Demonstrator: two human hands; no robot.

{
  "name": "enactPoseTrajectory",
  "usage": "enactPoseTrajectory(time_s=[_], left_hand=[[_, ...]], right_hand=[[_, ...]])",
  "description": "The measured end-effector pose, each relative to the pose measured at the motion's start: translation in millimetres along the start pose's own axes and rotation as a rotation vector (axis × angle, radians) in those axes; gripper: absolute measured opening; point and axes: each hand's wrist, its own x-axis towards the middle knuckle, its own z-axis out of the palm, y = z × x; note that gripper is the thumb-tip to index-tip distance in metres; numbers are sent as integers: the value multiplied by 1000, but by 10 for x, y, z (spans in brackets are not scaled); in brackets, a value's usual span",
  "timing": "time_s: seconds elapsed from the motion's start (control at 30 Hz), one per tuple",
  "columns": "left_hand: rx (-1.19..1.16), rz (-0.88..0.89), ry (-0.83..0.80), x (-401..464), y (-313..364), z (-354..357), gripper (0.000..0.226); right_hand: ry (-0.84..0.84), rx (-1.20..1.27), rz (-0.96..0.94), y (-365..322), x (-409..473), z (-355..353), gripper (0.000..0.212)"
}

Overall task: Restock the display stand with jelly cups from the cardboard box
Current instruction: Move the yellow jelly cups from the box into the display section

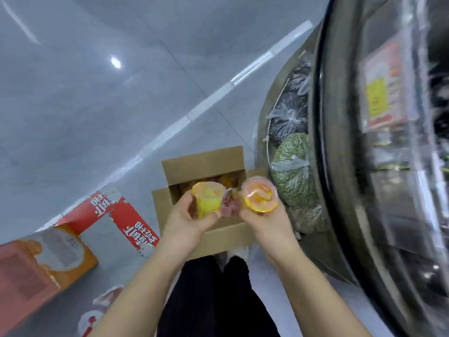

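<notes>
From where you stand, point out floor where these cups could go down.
Bare grey floor lies beyond the cardboard box and left of it, above the red carton. Crowded: between box and display stand, and bottom left among cartons.

Two yellow jelly cups (208, 199) above open cardboard box (204, 166).

You are standing in a shop aisle. The round display stand (340, 142) on your right carries a price label (386, 86) and tied bags of dried goods (292, 166). Left of the stand, an open cardboard box (194, 166) and printed product cartons (43, 263) sit on glossy grey floor tiles (97, 93).
</notes>
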Motion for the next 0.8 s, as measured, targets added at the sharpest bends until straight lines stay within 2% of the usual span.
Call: enactPoseTrajectory(time_s=[0.13, 0.27, 0.33, 0.47, 0.6, 0.7, 0.8], left_hand=[[52, 248, -168, -664, 1191, 284, 43], [97, 566, -374, -1252, 2154, 791, 42], [95, 685, -477, -1547, 2495, 1113, 36], [130, 881, -685, -2087, 2881, 1777, 41], [153, 921, -790, -2449, 3001, 2382, 41], [144, 947, -797, -2552, 3050, 2686, 42], [169, 951, -781, -2525, 3151, 2860, 47]], right_hand=[[87, 65, -257, -1057, -839, -307, 42], [206, 93, -465, -1800, -1604, -780, 43], [271, 133, -547, -2054, -1980, -1061, 41], [466, 160, -661, -2289, -2588, -1711, 44], [604, 141, -673, -2317, -2979, -2290, 58], [721, -25, -696, -2376, -3151, -2623, 46], [742, -54, -675, -2424, -3204, -2838, 48]])
